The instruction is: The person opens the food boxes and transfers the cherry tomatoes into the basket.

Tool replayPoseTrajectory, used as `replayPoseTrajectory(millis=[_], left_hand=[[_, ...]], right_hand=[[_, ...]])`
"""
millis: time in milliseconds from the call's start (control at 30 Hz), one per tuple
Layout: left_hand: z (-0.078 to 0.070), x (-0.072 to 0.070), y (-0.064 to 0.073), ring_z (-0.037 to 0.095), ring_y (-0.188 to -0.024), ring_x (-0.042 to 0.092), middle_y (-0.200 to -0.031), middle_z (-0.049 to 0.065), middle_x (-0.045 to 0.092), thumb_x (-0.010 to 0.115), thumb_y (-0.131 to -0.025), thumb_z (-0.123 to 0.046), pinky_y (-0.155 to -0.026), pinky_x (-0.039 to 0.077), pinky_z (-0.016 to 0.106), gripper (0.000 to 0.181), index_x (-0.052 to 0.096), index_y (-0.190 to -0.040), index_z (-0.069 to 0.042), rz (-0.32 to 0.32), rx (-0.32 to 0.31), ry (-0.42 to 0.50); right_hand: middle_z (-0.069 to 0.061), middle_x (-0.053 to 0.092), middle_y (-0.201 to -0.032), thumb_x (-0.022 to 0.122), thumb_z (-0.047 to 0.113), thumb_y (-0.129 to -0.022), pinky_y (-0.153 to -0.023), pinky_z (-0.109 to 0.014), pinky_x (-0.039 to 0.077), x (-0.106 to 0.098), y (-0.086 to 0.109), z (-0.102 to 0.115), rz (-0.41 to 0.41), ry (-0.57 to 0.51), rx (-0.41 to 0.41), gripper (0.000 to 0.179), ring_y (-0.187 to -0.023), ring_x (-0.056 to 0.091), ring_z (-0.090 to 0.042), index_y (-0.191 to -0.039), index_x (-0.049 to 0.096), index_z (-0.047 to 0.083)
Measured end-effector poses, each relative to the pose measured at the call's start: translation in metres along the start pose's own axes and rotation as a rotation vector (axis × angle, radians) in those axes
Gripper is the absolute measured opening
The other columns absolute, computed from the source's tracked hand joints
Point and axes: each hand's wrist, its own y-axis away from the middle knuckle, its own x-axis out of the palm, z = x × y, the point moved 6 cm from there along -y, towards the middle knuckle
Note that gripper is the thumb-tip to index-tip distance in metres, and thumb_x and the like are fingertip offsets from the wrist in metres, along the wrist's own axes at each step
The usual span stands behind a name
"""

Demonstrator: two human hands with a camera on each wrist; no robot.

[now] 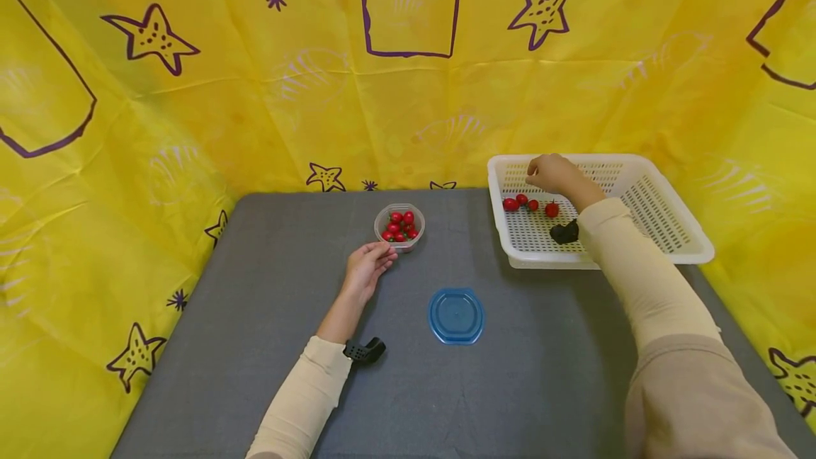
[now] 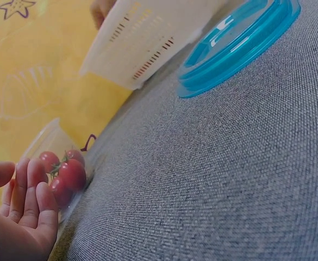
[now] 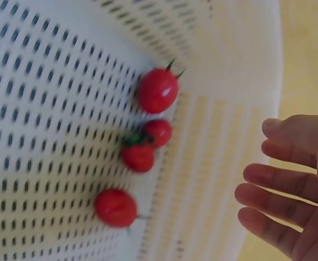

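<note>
Near the far edge of the tabletop (image 1: 274, 275), my left hand (image 1: 366, 271) meets a tub (image 1: 408, 247); I cannot tell whether it pinches. Then a lid (image 1: 456, 316), and tomatoes (image 1: 552, 210) in the far-right-corner basket (image 1: 554, 258), my right hand (image 1: 557, 174) loosely spread above.

Gray tabletop (image 1: 242, 303) beneath 1 clear tub (image 1: 409, 247), 1 blue lid (image 1: 456, 315), 1 white basket (image 1: 554, 259)

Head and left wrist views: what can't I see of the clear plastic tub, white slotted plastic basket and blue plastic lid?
Tub: left wrist view, partly behind the left hand.
Basket: head view, near rim partly behind the right cream sleeve.
Lid: left wrist view, cut by top edge.
</note>
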Motion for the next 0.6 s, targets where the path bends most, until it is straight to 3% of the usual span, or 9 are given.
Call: replayPoseTrajectory(millis=[600], left_hand=[[0.001,0.000,-0.001,0.006,-0.069,0.068,-0.073,-0.005,0.069,0.058,-0.097,-0.009,-0.069,0.054,0.019,0.005,0.059,-0.099,-0.005,-0.002,0.004,0.000]], right_hand=[[-0.025,0.067,-0.106,0.059,0.016,-0.093,-0.092,-0.051,0.047,-0.007,-0.014,0.082,-0.067,0.002,-0.173,0.030,-0.098,0.062,-0.039,-0.113,0.064,-0.006]])
